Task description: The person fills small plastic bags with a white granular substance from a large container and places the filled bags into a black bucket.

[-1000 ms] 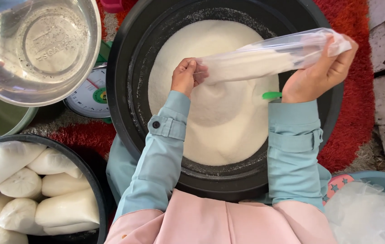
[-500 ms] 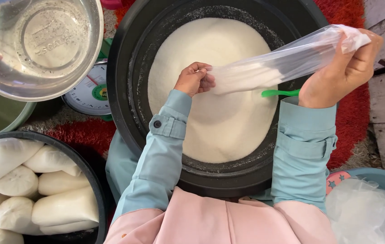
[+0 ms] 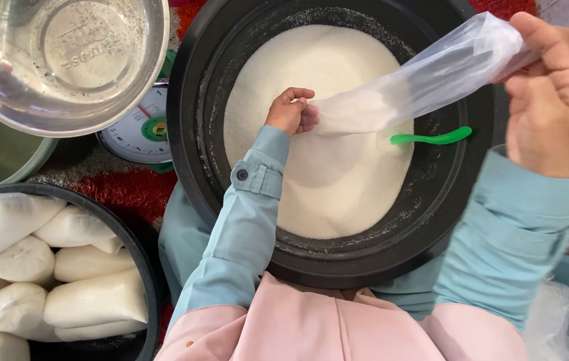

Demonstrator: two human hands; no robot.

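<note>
A large black tub [image 3: 191,154] holds a mound of white granules [image 3: 318,174]. Over it I stretch a clear plastic bag [image 3: 424,77] that has some white granules in its lower end. My left hand [image 3: 291,110] pinches the bag's lower end just above the mound. My right hand [image 3: 551,100] grips the bag's other end, raised high at the upper right. A green plastic scoop [image 3: 431,138] lies on the granules under the bag.
A shiny metal bowl [image 3: 64,60] sits on a dial scale [image 3: 140,130] at the upper left. A black basin [image 3: 138,267] at the lower left holds several filled white bags [image 3: 90,297]. Loose clear bags [image 3: 558,321] lie in a blue basin at the lower right. A red rug [image 3: 124,187] lies underneath.
My right hand has lifted its end of the bag up and to the right, closer to the camera. The left hand stays near the mound, and the green scoop is more exposed.
</note>
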